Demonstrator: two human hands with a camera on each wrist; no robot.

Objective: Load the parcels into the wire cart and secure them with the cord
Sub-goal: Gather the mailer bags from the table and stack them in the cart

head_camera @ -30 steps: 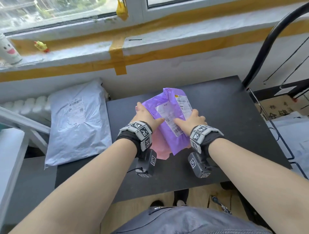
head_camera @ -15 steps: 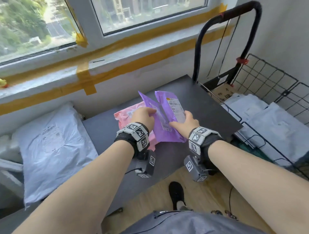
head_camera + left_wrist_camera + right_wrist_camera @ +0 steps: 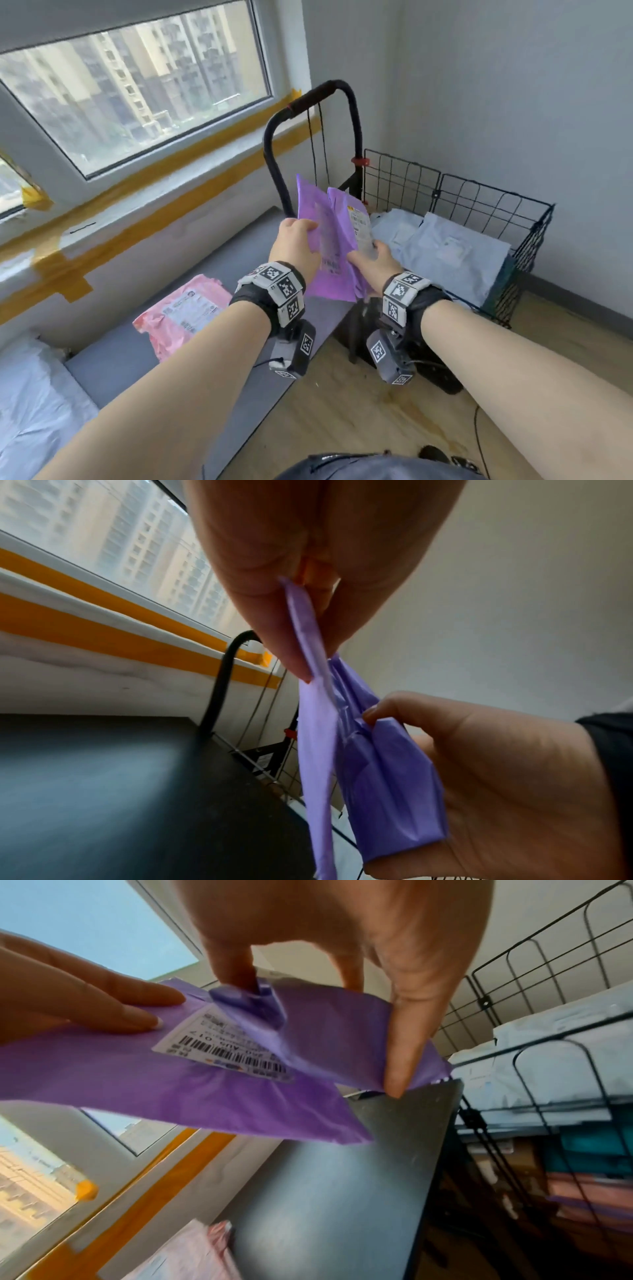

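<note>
Head view: both hands hold a purple poly mailer (image 3: pixel 334 246) up in the air, above the right end of the dark table (image 3: pixel 239 240) and just left of the wire cart (image 3: pixel 479 205). Left hand (image 3: pixel 296 245) grips the mailer's left edge, thumb on top, fingers behind. Right hand (image 3: pixel 371 262) pinches the right side, near the white shipping label (image 3: pixel 359 222). Mailer is folded or creased down the middle, standing roughly on edge.

Left wrist view: thumb and fingers clamp the thin purple edge (image 3: pixel 308 631); the right hand (image 3: pixel 479 764) is cupped round the bulkier part.

Right wrist view: fingers (image 3: pixel 400 1042) curl over the mailer's flap, barcode label (image 3: pixel 226 1045) faces the camera, left-hand fingers (image 3: pixel 113 1001) lie flat on the purple film.

Cart already holds pale grey-blue mailers (image 3: pixel 455 253) stacked near the top; more pink and teal parcels show lower through the mesh (image 3: pixel 589 1191). Black cart handle (image 3: pixel 329 92) rises behind, thin black cord (image 3: pixel 311 144) hangs off it. Pink mailer (image 3: pixel 185 311) lies on the table, white mailer (image 3: pixel 30 404) at far left.
</note>
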